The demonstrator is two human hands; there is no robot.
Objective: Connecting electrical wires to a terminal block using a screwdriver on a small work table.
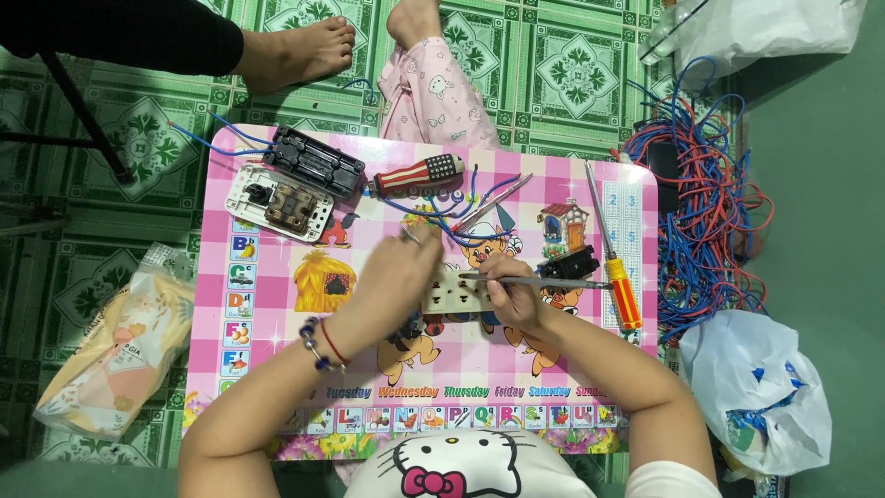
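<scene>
— Green patterned floor tiles [562, 65] all round, and a low pink checked children's table [277, 323] with cartoon pictures in the middle. What are the hands on?

— The left hand [396, 277] is pressed down over a cream plastic socket plate with rows of holes [454, 293], gripping it near the table's middle. The right hand [512, 295] is clenched around a thin metal-shafted tool [544, 280], lying level with its tip over the plate.

— How would that plate handle?

— I'd judge it light, rigid and a bit slippery on the glossy tabletop, so it wants pinning by its long edges, as the left hand does. The fine blue and red wires [461, 217] leading off it look thin and easy to tug loose.

— Much room to move?

— Less than you'd think. Beyond the hands lie a red-and-white striped screwdriver handle [419, 173], a black rectangular switch housing [313, 161] and a white switch plate with brown innards [281, 203]. To the right, an orange-and-yellow-handled screwdriver [622, 286] sits near the table edge beside a small black component [572, 266]. Off the table there, a tangle of blue and red cable [710, 203] and a white plastic bag [756, 387]. Another person's bare feet [304, 51] rest just past the far edge. The near-left stretch of tabletop is freest.
</scene>
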